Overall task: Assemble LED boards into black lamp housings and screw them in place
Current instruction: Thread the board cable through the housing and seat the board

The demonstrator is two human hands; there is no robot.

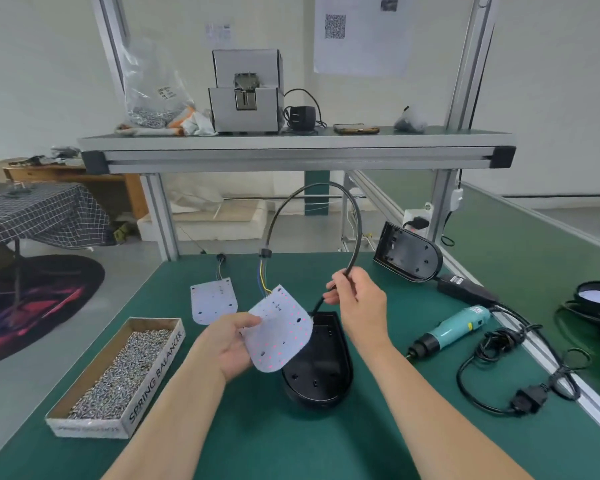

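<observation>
A person's left hand point(230, 344) pinches a white LED board point(279, 332) by its edge above an open black lamp housing point(317, 365) on the green table point(257, 427), while right-hand point(359, 301) fingers curl around its stiff black cable point(355, 233). The thin board looks light but fragile, best held by its rim, clear of the LEDs and soldered wires.

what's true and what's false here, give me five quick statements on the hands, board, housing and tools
1. The left hand holds an LED board over the black housing. True.
2. The right hand grips the electric screwdriver. False: it pinches the black cable; the screwdriver lies on the mat to the right.
3. The box of screws sits left of the housing. True.
4. The held board is seated flat inside the housing. False: it is tilted above it, in the hand.
5. A second LED board lies on the mat. True.
</observation>
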